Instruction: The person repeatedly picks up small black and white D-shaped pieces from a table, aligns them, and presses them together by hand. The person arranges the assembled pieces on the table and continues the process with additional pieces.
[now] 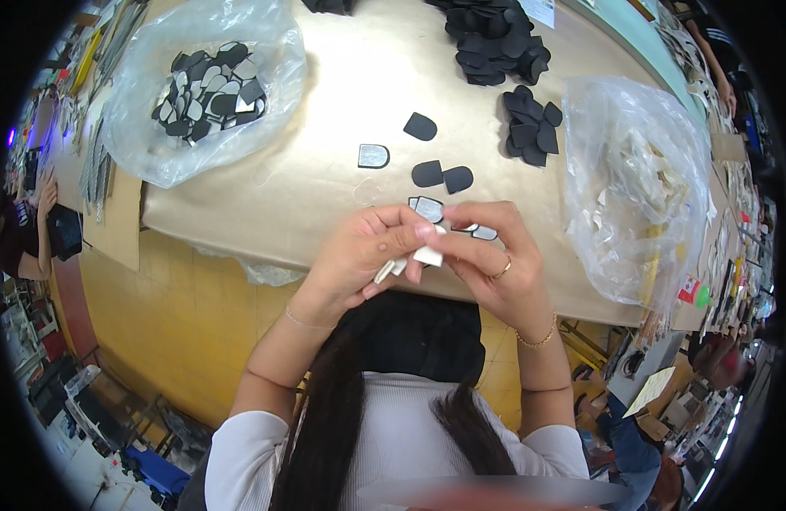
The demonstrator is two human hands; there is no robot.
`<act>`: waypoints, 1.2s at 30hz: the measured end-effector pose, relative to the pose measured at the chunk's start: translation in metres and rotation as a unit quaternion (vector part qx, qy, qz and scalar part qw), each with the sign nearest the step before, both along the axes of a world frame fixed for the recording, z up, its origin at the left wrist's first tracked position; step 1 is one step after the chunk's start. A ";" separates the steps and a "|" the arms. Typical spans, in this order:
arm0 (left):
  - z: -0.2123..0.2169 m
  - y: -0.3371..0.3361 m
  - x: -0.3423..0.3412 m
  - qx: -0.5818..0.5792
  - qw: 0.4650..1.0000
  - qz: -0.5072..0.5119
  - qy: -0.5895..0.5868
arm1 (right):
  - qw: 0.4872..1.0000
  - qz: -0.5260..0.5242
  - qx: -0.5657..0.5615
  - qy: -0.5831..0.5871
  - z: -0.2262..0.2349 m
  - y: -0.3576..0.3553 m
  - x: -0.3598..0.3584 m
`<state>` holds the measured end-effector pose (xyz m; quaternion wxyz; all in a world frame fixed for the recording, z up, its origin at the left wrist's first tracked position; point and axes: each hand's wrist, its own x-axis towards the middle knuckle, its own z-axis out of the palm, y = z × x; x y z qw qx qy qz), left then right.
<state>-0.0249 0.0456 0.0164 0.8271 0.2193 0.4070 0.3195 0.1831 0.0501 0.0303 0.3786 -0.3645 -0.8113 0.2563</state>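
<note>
My two hands meet over the near edge of the table. The fingers of my left hand (363, 247) are closed around a few small white pieces (389, 272), which stick out below its palm. A white piece with a rounded edge (428, 256) sits between both hands, pinched by the fingertips of my right hand (499, 260) next to my left thumb. Just beyond the fingers lies a grey-faced tab with a black rim (428, 209). Other grey-faced tabs (484, 232) are partly covered by my right hand.
A clear plastic bag (137, 128) at the far left holds many black and grey tabs. Piles of black tabs (495, 43) lie at the far right, with loose ones (421, 127) nearer. Another bag (614, 247) with white scraps stands right. Other people work at both sides.
</note>
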 end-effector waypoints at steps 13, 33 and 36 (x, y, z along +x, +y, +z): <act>-0.015 -0.015 0.031 0.524 0.686 -0.056 0.501 | 0.951 -0.041 -0.304 -0.042 -0.022 0.077 0.034; -0.017 -0.006 0.048 0.486 0.647 -0.129 0.574 | 0.916 0.039 -0.363 -0.168 -0.016 0.113 0.024; -0.018 -0.004 0.049 0.474 0.643 -0.140 0.585 | 0.922 0.040 -0.339 -0.183 -0.017 0.113 0.022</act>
